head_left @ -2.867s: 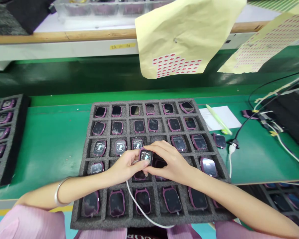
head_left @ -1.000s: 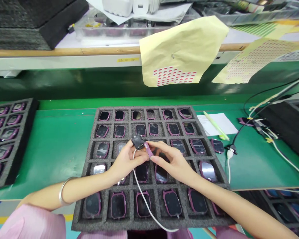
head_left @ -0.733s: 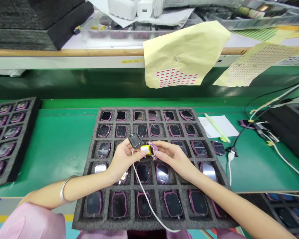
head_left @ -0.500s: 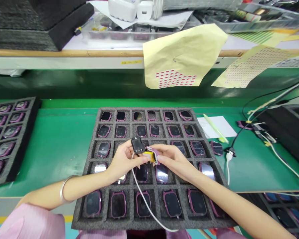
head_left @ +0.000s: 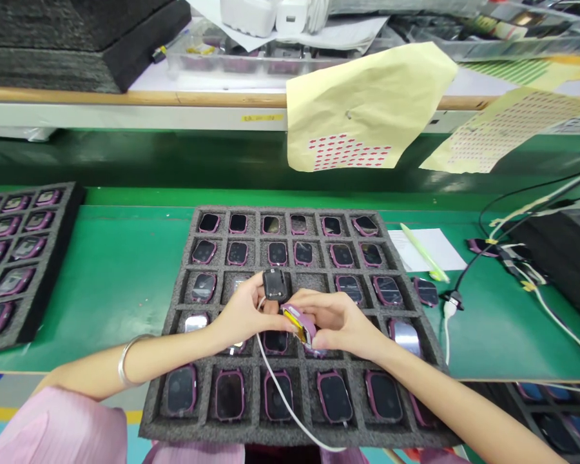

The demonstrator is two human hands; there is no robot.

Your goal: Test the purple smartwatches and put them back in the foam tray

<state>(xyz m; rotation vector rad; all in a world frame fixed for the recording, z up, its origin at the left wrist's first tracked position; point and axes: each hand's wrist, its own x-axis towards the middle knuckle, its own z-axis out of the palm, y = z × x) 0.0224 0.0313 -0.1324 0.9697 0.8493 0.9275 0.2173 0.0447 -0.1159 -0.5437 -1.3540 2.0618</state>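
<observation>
Over the grey foam tray point(head_left: 174, 361), both hands meet near the middle. My left hand point(head_left: 249, 303) has its fingers closed round a small black square module point(head_left: 274, 285) with a white cable point(head_left: 274, 374), and its thumb touches the edge of a purple watch case. My right hand point(head_left: 341, 322) grips that purple watch case point(head_left: 307, 322), tilted, with a yellow part point(head_left: 294, 324) showing inside its open side. Purple-rimmed watches with dark screens, such as one at the front point(head_left: 230, 395), lie in the tray's compartments.
Another watch tray point(head_left: 53, 251) sits at the left. To the right are a white paper point(head_left: 439, 248), a light green pen point(head_left: 423, 250), a loose watch point(head_left: 425, 291) and cables point(head_left: 468, 264). Yellow sheets point(head_left: 367, 96) hang from the shelf edge point(head_left: 212, 98).
The purple case has turned and moved slightly lower, with the yellow part now lying more inside it. The black module has shifted slightly right and turned more upright.
</observation>
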